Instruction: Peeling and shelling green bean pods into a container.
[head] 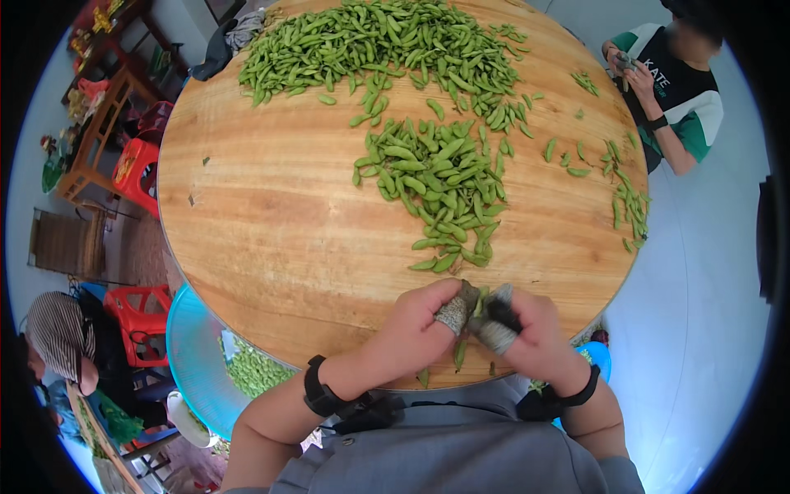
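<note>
Close to the near edge of a round wooden table (271, 234), my left hand (426, 318) and my right hand (531, 336) meet. A green soybean pod (481, 297) is pinched between their fingertips, partly hidden by them. Greyish wrappings cover several fingers on both hands. Just beyond my fingers begins a small pile of green pods (438, 173), which stretches away from me. A single loose pod (460, 355) lies below my hands, and another pod (423, 376) rests at the table's rim.
A large heap of pods (382, 43) covers the far side. Scattered pods (629, 197) lie along the right edge, near a seated person (673, 86). Below left, a blue plastic basin (185, 346) holds shelled beans (256, 367). Red stools (139, 315) and another person (62, 333) are at left.
</note>
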Tool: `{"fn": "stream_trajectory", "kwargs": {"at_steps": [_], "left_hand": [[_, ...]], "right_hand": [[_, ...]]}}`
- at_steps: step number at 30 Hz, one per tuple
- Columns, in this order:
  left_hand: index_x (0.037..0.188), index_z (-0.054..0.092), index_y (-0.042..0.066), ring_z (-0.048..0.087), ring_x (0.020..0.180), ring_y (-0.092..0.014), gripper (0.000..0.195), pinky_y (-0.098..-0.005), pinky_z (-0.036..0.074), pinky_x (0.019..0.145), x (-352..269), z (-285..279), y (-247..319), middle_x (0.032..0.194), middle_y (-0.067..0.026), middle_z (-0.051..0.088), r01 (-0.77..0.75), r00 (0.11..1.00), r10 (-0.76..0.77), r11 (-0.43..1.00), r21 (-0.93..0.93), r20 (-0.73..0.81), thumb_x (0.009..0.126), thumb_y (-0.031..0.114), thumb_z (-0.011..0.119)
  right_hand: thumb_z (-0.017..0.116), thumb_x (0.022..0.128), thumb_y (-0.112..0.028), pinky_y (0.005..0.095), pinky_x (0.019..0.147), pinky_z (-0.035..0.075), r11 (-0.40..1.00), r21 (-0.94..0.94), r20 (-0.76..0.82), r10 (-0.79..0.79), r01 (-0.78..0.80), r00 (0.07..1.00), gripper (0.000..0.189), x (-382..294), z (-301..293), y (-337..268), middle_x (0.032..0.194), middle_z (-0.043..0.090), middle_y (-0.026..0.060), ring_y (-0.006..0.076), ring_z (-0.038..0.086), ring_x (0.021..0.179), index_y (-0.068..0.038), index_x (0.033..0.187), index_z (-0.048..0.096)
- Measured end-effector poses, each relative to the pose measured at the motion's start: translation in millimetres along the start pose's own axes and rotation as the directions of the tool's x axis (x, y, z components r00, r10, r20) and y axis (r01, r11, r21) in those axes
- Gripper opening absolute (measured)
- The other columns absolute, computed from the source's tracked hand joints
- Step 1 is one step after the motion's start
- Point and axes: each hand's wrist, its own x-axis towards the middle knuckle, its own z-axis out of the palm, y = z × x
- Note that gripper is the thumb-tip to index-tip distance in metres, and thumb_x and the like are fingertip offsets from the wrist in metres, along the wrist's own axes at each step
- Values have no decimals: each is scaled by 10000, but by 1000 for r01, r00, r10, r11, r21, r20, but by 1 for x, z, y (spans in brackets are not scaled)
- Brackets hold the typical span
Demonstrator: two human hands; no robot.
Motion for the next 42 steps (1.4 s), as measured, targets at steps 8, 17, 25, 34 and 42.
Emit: {"fn": "stream_trajectory", "kwargs": {"at_steps": [8,17,25,34,42], "left_hand": [[1081,539,110,346,445,-57,224,-159,259,350,-36,-60,12,771,-67,544,169,979,-197,668,-725,47,918,251,475],[955,555,45,382,465,-103,333,-218,315,369,-180,-139,-2,677,-23,454,-272,548,25,951,-149,-836,945,331,385],[1039,598,22,543,986,-379,241,-420,421,820,-238,-156,-151,1027,-201,598,666,730,379,-203,718,-569,901,122,428],[829,599,-4,527,610,-427,374,-467,407,532,-225,-158,-121,714,-229,582,772,377,489,303,559,-787,928,318,438],[929,617,13,519,995,-418,357,-482,414,810,-275,-198,-203,924,-247,597,761,576,443,15,648,-687,872,330,463]], "right_hand": [[662,768,-377,374,553,438,953,-297,220,122,-52,968,374,9,-22,1,643,566,194,308,567,594,-14,785,576],[685,772,-220,319,537,408,962,-51,-280,243,-267,929,263,70,-31,40,606,534,47,143,522,583,14,819,576],[661,814,-134,207,426,327,890,406,-216,312,-206,925,143,50,-30,16,649,550,-13,43,432,470,-24,883,601],[639,838,-131,200,428,331,777,621,-118,226,-106,967,150,27,-32,10,689,569,6,46,431,471,-22,932,596],[651,838,-152,196,417,321,714,684,-43,241,-148,969,144,27,-26,6,669,550,-9,39,433,463,-36,905,596]]}}
